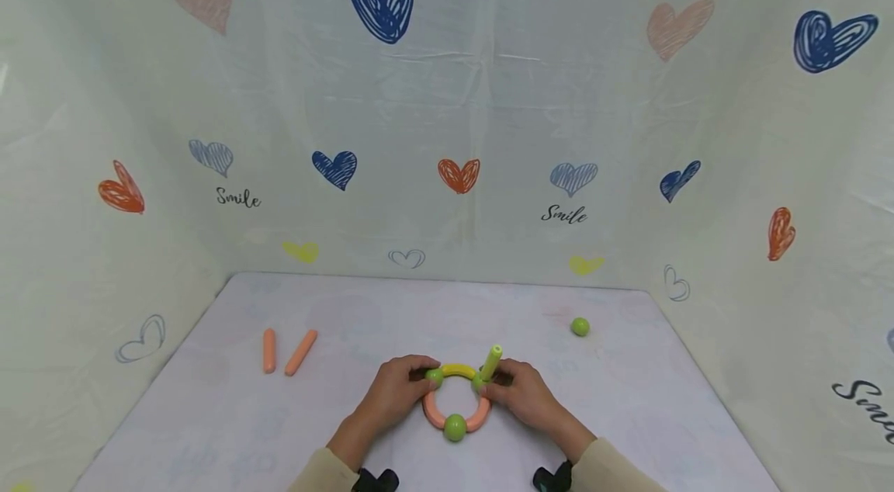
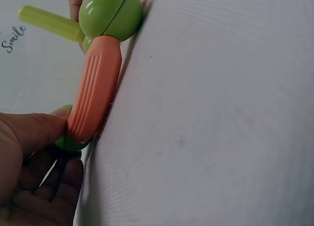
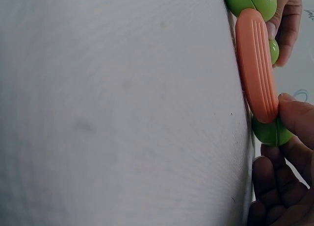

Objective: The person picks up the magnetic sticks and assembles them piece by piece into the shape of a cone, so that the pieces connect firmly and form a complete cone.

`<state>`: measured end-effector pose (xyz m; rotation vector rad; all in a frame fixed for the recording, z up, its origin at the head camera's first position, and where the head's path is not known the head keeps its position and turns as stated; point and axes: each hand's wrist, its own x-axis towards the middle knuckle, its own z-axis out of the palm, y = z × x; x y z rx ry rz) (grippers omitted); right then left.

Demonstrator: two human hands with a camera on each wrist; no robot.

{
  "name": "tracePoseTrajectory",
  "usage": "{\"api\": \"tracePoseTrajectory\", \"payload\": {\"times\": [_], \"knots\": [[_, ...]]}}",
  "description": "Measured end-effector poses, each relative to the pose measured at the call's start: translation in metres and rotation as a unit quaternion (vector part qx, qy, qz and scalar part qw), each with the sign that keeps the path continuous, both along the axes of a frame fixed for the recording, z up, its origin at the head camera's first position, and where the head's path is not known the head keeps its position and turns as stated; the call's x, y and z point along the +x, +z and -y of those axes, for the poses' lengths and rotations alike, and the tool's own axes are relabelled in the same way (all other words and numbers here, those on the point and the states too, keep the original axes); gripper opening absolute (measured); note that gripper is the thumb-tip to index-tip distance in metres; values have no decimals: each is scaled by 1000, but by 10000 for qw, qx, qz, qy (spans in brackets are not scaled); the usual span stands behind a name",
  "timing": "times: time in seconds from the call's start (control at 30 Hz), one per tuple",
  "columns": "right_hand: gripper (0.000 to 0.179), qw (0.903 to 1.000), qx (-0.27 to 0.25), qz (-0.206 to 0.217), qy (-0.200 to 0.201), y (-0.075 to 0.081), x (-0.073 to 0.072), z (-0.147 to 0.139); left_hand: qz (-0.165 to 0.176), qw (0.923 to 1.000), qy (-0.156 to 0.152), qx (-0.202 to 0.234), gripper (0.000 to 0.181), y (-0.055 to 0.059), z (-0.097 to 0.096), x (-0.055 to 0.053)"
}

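A ring of curved rods joined by green balls lies on the table, near the middle in the head view. Its back piece is a yellow curved rod [image 1: 458, 370]; two orange curved rods [image 2: 95, 88] form the sides and meet at the front ball [image 1: 455, 427]. My left hand [image 1: 391, 391] pinches the left green ball [image 1: 434, 376] between thumb and fingers. On the other side, my right hand [image 1: 524, 401] grips the right green ball [image 3: 269, 133], partly covered by the fingers. From that ball a straight yellow-green rod [image 1: 492, 362] sticks up, tilted slightly right.
Two straight orange rods, one upright in view [image 1: 268, 351] and one slanted [image 1: 301, 353], lie at the table's left. A loose green ball [image 1: 580, 327] sits at the back right. A white curtain [image 1: 503, 112] printed with hearts hangs behind the table [image 1: 608, 368].
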<state>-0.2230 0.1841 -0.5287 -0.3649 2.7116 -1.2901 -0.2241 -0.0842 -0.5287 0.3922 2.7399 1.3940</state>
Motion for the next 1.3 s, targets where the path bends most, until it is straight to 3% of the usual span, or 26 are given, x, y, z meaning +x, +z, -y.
{"api": "tracePoseTrajectory", "payload": {"times": [0.2,0.4,0.63,0.87,1.07,1.3], "knots": [[40,10000,-30,65,-16,0,0,0,29,9999,78,95,31,-1,1,1],[40,10000,-50,58,-13,1,-1,1,-230,9961,837,-124,31,8,20,1],[39,10000,-84,-18,-29,2,-3,1,-649,9844,1629,-116,35,25,82,-9],[40,10000,-89,2,-24,4,-5,-1,-606,9733,2213,100,40,37,139,-9],[41,9999,-108,59,-78,3,-4,-1,-243,9738,2256,137,44,31,158,-9],[43,9997,-116,195,-67,1,1,0,-191,9735,2278,-86,39,14,153,-10]]}}
